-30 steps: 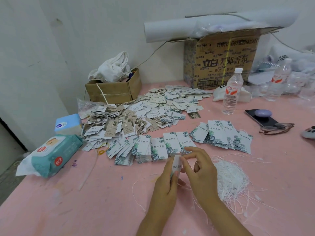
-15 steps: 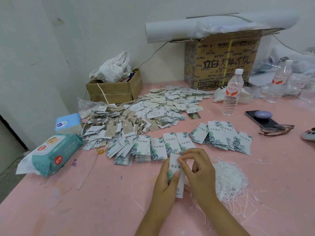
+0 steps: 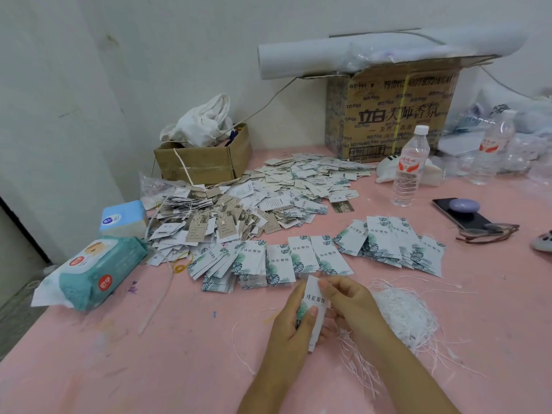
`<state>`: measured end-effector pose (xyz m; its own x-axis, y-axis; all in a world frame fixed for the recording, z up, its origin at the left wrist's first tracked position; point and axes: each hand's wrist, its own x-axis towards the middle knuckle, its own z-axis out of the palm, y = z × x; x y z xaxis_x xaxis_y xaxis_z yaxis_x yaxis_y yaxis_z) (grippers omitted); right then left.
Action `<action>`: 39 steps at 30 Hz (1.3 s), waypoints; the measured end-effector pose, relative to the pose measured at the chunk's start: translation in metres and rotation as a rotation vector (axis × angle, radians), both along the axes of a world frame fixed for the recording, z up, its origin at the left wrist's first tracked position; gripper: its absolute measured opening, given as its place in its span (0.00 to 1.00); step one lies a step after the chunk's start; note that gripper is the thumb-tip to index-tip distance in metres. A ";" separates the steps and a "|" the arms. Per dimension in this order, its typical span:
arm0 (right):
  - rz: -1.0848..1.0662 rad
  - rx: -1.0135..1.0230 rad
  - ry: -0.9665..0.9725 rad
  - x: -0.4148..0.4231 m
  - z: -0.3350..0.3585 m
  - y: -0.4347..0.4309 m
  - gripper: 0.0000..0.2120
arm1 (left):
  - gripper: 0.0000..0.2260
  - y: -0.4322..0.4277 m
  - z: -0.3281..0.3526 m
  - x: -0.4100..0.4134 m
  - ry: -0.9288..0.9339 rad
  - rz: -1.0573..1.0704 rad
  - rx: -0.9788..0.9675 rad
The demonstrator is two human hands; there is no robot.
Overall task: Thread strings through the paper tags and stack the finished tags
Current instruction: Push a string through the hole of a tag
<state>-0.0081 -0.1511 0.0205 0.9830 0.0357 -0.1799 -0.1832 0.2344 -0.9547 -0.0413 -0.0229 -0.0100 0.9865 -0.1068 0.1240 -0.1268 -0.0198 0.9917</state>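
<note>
I hold a white paper tag with green leaf print upright over the pink table. My left hand grips its lower part, thumb on the face. My right hand pinches its top right edge. A heap of white strings lies just right of my hands, and a loose string trails to the left. Rows of the same leaf tags lie fanned beyond my hands, with another fan of leaf tags further right.
A big loose pile of mixed tags spreads behind. Wet-wipe pack and tissue box sit left. Two cardboard boxes, a small box and a large box, stand at the wall. Water bottle, phone and glasses lie right.
The tag has turned from edge-on to face-on and stands lower in my hands. My right fingers have shifted to its top right edge.
</note>
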 end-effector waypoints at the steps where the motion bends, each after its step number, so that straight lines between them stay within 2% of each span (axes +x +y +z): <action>1: 0.027 0.026 0.021 -0.001 0.001 -0.001 0.07 | 0.19 0.000 0.001 0.000 0.014 0.005 0.009; 5: 0.038 -0.014 -0.045 0.001 0.000 -0.001 0.09 | 0.11 0.001 0.004 0.002 0.127 0.031 -0.024; 8: 0.050 0.006 -0.072 0.004 -0.003 -0.002 0.10 | 0.15 0.005 0.006 0.006 0.149 0.109 -0.123; 11: 0.091 0.025 -0.090 0.004 -0.006 -0.003 0.17 | 0.09 0.010 0.009 0.009 0.127 0.200 -0.247; 13: 0.118 0.031 -0.094 0.004 -0.007 -0.001 0.17 | 0.10 0.011 0.007 0.011 0.150 0.225 -0.300; 20: 0.179 0.054 -0.067 0.000 -0.010 0.005 0.03 | 0.10 0.008 0.002 0.012 0.200 0.212 -0.263; 24: 0.180 0.031 -0.071 -0.002 -0.009 0.006 0.03 | 0.13 0.006 -0.001 0.012 0.169 0.239 -0.236; 28: 0.183 -0.018 -0.076 0.000 -0.012 0.006 0.04 | 0.12 0.007 -0.002 0.011 0.141 0.235 -0.216; 32: 0.212 0.016 -0.075 0.001 -0.014 0.005 0.05 | 0.13 0.007 0.000 0.011 0.107 0.260 -0.202; 36: 0.203 0.007 -0.067 0.002 -0.015 0.005 0.04 | 0.11 0.008 0.000 0.010 0.067 0.304 -0.154; 39: 0.153 0.009 -0.051 0.007 -0.016 0.001 0.04 | 0.07 0.014 -0.003 0.013 0.065 0.424 -0.132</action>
